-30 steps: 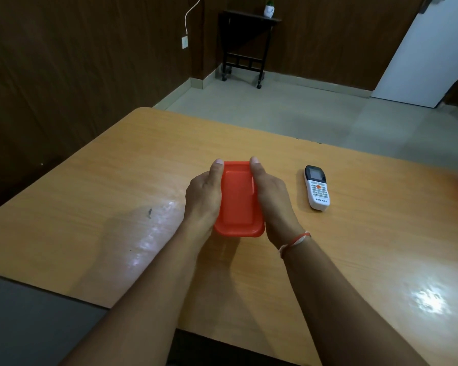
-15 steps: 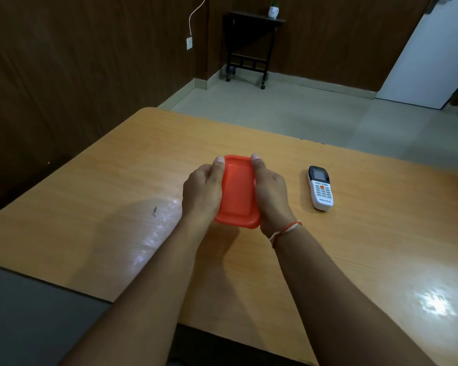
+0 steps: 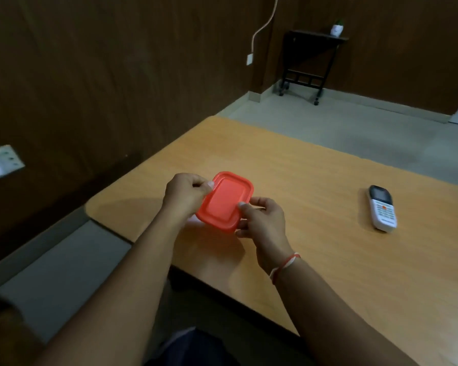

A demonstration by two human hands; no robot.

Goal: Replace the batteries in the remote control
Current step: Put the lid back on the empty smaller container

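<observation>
**Box in hand, remote untouched**

I have both hands on the small orange lidded box (image 3: 224, 202), held just above the near-left part of the surface (image 3: 328, 260). My left hand (image 3: 185, 195) pinches the box's far-left edge, thumb on the lid rim and fingers curled beside it. My right hand (image 3: 262, 220) grips the near-right edge, thumb tip on the lid and fingers wrapped round the side below. The lid looks seated on the box; I cannot see any gap at the rim, nor what is inside.

The remote control (image 3: 382, 208) lies well to the right of the box, face up on the surface with its screen end away from me and its buttons showing. Nothing touches it. Its back, where I would expect the battery cover to be, is against the surface, so I cannot tell that cover's state.

My reading is that the task is barely begun. If the box holds the fresh batteries, opening it comes first. Turning the remote over, opening it, swapping the cells and closing it all remain.
</observation>
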